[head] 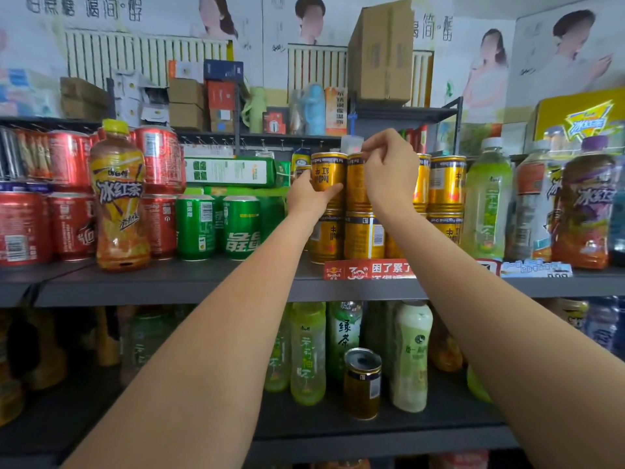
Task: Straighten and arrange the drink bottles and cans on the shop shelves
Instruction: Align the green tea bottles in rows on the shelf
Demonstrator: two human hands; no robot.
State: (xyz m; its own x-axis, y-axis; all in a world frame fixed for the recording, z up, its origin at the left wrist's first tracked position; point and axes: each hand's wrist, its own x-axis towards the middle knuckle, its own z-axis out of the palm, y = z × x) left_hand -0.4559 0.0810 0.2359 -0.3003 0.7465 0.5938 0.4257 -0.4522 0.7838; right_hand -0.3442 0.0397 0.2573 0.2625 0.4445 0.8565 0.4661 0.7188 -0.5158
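Gold energy-drink cans are stacked two high on the middle shelf [203,286]. My left hand [306,198] grips the upper-left gold can [327,176] from below and the side. My right hand [389,170] curls over the top rim of the neighbouring upper gold can [355,184], fingers pinching near its lid. Lower gold cans [363,236] stand beneath them. More gold cans [446,182] are stacked to the right. One lone gold can [362,384] stands on the lower shelf.
Red cola cans [69,160] and green soda cans [240,226] fill the left, with an orange iced-tea bottle [119,198] in front. Green tea bottles [487,198] and a purple-capped bottle [585,204] stand right. Pale green bottles [307,353] line the lower shelf. Boxes sit above.
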